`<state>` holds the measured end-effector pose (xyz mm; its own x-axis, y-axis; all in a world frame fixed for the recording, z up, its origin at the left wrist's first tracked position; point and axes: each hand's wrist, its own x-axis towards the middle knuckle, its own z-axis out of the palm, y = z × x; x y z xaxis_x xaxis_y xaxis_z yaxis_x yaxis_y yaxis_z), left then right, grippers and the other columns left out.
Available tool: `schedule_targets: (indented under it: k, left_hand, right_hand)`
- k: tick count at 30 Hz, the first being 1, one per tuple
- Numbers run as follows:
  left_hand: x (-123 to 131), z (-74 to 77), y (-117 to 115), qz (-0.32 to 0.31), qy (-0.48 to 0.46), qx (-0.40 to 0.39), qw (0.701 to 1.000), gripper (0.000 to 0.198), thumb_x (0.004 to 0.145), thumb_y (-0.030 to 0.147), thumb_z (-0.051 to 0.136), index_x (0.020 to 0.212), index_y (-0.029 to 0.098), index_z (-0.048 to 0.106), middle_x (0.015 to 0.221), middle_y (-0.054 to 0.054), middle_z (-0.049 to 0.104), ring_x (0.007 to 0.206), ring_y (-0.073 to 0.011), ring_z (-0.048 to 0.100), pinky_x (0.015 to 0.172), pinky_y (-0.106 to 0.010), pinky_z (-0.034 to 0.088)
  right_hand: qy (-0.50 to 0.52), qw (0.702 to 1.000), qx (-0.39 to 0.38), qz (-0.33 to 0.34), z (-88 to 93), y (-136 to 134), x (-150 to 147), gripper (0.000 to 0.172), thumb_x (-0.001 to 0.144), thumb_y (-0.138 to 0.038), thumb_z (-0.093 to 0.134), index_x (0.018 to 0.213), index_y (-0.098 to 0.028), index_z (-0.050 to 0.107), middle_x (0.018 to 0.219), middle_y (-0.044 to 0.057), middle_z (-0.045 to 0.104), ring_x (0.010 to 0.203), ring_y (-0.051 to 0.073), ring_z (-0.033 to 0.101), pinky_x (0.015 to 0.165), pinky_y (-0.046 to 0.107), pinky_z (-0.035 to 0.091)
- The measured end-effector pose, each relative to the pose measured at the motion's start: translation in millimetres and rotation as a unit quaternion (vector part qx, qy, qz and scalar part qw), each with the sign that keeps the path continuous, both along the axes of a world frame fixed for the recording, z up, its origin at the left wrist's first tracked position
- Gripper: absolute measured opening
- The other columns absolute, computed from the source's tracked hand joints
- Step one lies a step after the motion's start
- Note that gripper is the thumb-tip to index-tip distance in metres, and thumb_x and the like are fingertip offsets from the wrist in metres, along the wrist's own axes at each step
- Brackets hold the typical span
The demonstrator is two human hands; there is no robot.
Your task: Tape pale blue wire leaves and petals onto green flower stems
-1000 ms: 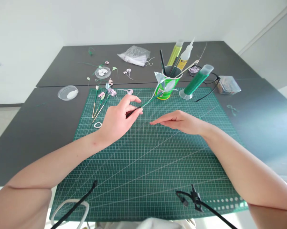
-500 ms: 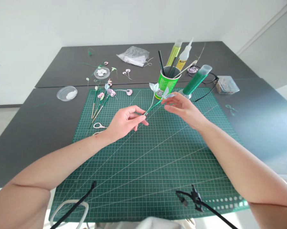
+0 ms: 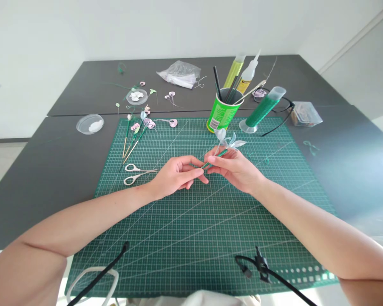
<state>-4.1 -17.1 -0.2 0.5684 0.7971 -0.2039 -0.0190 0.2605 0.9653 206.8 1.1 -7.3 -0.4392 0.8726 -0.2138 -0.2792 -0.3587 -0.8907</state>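
The bench (image 3: 51,170) has a smooth, mostly matt top, and the cutting mat (image 3: 191,238) looks like matt plastic. By the mat's left edge lie smooth, metallic-looking scissors (image 3: 146,171) and matt wooden sticks (image 3: 131,152), while the pale flower (image 3: 221,135) has thin, sheer petals. Near the bench's far edge, the clear plastic bag (image 3: 180,75) is glossy and crinkled, the glue bottle (image 3: 249,73) smooth plastic.

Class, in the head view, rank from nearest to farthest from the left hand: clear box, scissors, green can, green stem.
1. Green stem: in the left hand.
2. Scissors: just left.
3. Green can: ahead, right.
4. Clear box: far right.
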Motion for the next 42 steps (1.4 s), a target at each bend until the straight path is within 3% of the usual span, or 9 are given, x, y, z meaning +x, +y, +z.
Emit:
schedule_targets:
  k: [10, 16, 21, 25, 28, 30, 32, 35, 42]
  left_hand:
    - [0, -2.8, 1, -0.008, -0.048, -0.076, 0.996, 0.023, 0.089, 0.035, 0.076, 0.099, 0.016, 0.066, 0.077, -0.003, 0.075, 0.043, -0.0029, 0.034, 0.039, -0.018, 0.020]
    - [0, -4.3, 4, 0.000, -0.043, -0.095, 0.995, 0.026, 0.086, 0.037, 0.079, 0.096, 0.017, 0.065, 0.074, -0.001, 0.074, 0.043, -0.0024, 0.034, 0.040, -0.017, 0.019]
    - [-4, -7.7, 8, 0.017, -0.083, -0.116, 0.990, 0.029, 0.087, 0.039, 0.081, 0.097, 0.017, 0.066, 0.073, 0.001, 0.072, 0.043, -0.0019, 0.035, 0.039, -0.016, 0.019]
    - [-5, -9.3, 10, 0.027, -0.090, -0.126, 0.988, 0.029, 0.087, 0.040, 0.082, 0.098, 0.017, 0.067, 0.074, 0.001, 0.071, 0.044, -0.0019, 0.036, 0.040, -0.016, 0.019]
    - [-5, -9.6, 11, 0.030, -0.083, -0.125, 0.988, 0.031, 0.086, 0.041, 0.082, 0.098, 0.017, 0.068, 0.075, 0.001, 0.071, 0.045, -0.0020, 0.036, 0.040, -0.017, 0.020]
    - [-6, -9.5, 11, 0.036, -0.078, -0.129, 0.988, 0.032, 0.086, 0.042, 0.082, 0.099, 0.017, 0.069, 0.076, 0.000, 0.071, 0.045, -0.0021, 0.036, 0.041, -0.017, 0.021]
    - [-6, -9.5, 13, 0.049, -0.072, -0.133, 0.987, 0.031, 0.086, 0.042, 0.082, 0.101, 0.017, 0.069, 0.078, 0.000, 0.072, 0.046, -0.0024, 0.036, 0.041, -0.017, 0.022]
    - [-7, -9.7, 15, 0.070, -0.060, -0.129, 0.987, 0.030, 0.086, 0.040, 0.080, 0.103, 0.018, 0.070, 0.082, -0.001, 0.074, 0.047, -0.0028, 0.035, 0.041, -0.018, 0.021]
    - [-7, -10.9, 17, 0.086, -0.051, -0.117, 0.988, 0.028, 0.087, 0.038, 0.079, 0.104, 0.016, 0.074, 0.084, -0.003, 0.075, 0.048, -0.0039, 0.034, 0.041, -0.018, 0.022]
  right_hand:
    - [-0.026, 0.995, 0.098, 0.000, 2.3, 3, 1, 0.029, 0.071, -0.038, 0.097, 0.076, -0.019, 0.075, 0.074, -0.001, 0.071, 0.066, 0.011, 0.068, 0.065, 0.024, 0.060]
    - [-0.030, 0.997, 0.072, 0.010, 0.3, 3, 1, 0.030, 0.072, -0.040, 0.095, 0.079, -0.020, 0.075, 0.080, -0.001, 0.073, 0.071, 0.012, 0.068, 0.065, 0.025, 0.059]
    - [-0.038, 0.996, 0.070, 0.047, -2.8, 3, 3, 0.035, 0.082, -0.039, 0.090, 0.110, -0.024, 0.076, 0.102, 0.002, 0.079, 0.093, 0.015, 0.073, 0.089, 0.032, 0.060]
    - [-0.064, 0.988, 0.120, 0.069, -1.5, -1, 2, 0.030, 0.094, -0.044, 0.078, 0.115, -0.023, 0.073, 0.113, 0.006, 0.078, 0.111, 0.020, 0.071, 0.106, 0.038, 0.053]
    - [-0.046, 0.988, 0.116, 0.095, 2.3, -5, 1, 0.031, 0.099, -0.049, 0.068, 0.115, -0.021, 0.068, 0.100, 0.004, 0.075, 0.083, 0.017, 0.072, 0.083, 0.034, 0.059]
    - [-0.053, 0.988, 0.091, 0.110, 5.3, -6, 1, 0.032, 0.101, -0.051, 0.064, 0.114, -0.021, 0.065, 0.077, -0.002, 0.066, 0.052, 0.010, 0.054, 0.055, 0.027, 0.050]
    - [-0.089, 0.987, 0.087, 0.097, 7.9, -6, 2, 0.031, 0.101, -0.051, 0.062, 0.110, -0.021, 0.063, 0.059, -0.009, 0.045, 0.043, 0.007, 0.030, 0.042, 0.023, 0.031]
    - [-0.179, 0.972, 0.136, 0.071, 10.8, -5, 4, 0.029, 0.103, -0.050, 0.060, 0.108, -0.021, 0.063, 0.053, -0.012, 0.027, 0.045, 0.009, 0.022, 0.041, 0.024, 0.018]
    - [-0.359, 0.867, 0.335, 0.087, 19.5, -9, 11, 0.020, 0.104, -0.032, 0.054, 0.091, -0.021, 0.065, 0.052, -0.008, 0.040, 0.046, 0.008, 0.030, 0.045, 0.026, 0.023]
